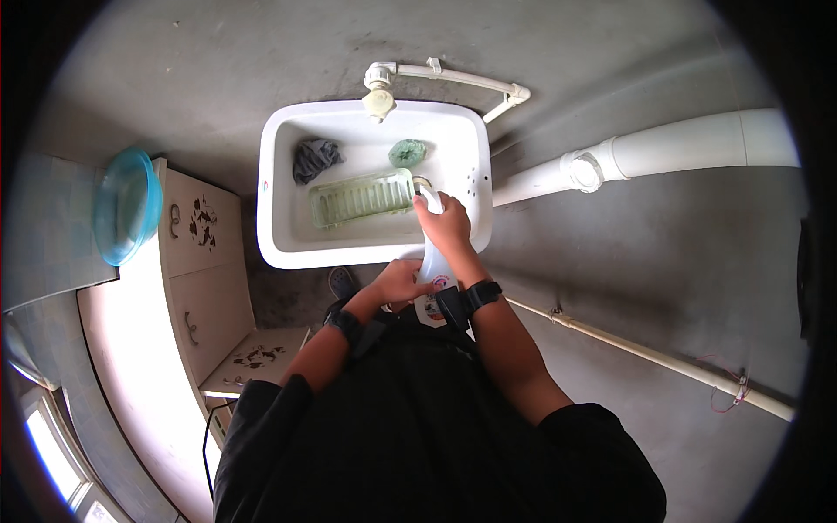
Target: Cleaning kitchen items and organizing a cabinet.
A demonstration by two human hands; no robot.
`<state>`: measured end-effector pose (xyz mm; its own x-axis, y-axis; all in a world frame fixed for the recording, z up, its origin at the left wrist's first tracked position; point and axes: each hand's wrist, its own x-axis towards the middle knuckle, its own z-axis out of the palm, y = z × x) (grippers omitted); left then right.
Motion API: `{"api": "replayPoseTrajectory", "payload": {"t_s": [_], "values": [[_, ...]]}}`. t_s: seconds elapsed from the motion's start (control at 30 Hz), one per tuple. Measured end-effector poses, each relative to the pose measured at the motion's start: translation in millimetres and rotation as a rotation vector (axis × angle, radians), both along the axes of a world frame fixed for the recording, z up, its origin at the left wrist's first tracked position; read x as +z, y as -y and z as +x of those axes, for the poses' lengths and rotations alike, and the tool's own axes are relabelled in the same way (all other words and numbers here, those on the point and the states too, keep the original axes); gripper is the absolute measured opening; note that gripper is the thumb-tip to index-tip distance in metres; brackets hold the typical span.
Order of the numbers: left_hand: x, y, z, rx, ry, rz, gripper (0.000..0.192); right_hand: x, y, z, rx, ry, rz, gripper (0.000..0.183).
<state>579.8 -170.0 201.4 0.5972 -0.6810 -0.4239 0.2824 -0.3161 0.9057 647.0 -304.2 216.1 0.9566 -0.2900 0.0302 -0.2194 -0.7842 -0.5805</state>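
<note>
A translucent white spray bottle [434,263] is tilted over the front rim of a white sink [274,243]. My right hand [447,222] grips its neck and head, and my left hand [400,281] holds the labelled body lower down. Just beyond the nozzle, a pale green ribbed plastic tray [366,197] lies in the basin, its surface looking wet or soiled. Behind the tray sits a green scrubbing pad [407,153]. A crumpled dark grey cloth [316,161] rests at the basin's back left. Whether liquid is leaving the nozzle cannot be seen.
A white plastic tap [379,101] overhangs the sink's back edge, fed by a thin pipe [458,72]. To the right runs a thick white drainpipe [556,176]. On the left, a blue basin [129,206] stands on a cabinet [208,274] with one door swung out.
</note>
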Motion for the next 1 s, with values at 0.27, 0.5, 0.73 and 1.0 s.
{"api": "replayPoseTrajectory", "payload": {"t_s": [0.27,0.5,0.73,1.0], "values": [[-8,-6,-12,0.055,-0.078,-0.099,0.029,30,-11,6,0.053,-0.512,0.056,0.054],[-20,-2,-39,0.275,-0.161,-0.301,0.031,20,-34,20,0.231,-0.6,-0.001,0.052],[-2,-11,-24,0.366,-0.37,-0.338,0.034,-26,-39,52,0.374,-0.719,0.305,0.049],[-24,-20,-29,0.488,-0.445,-0.422,0.037,1,-89,50,0.424,-0.8,-0.079,0.048]]}}
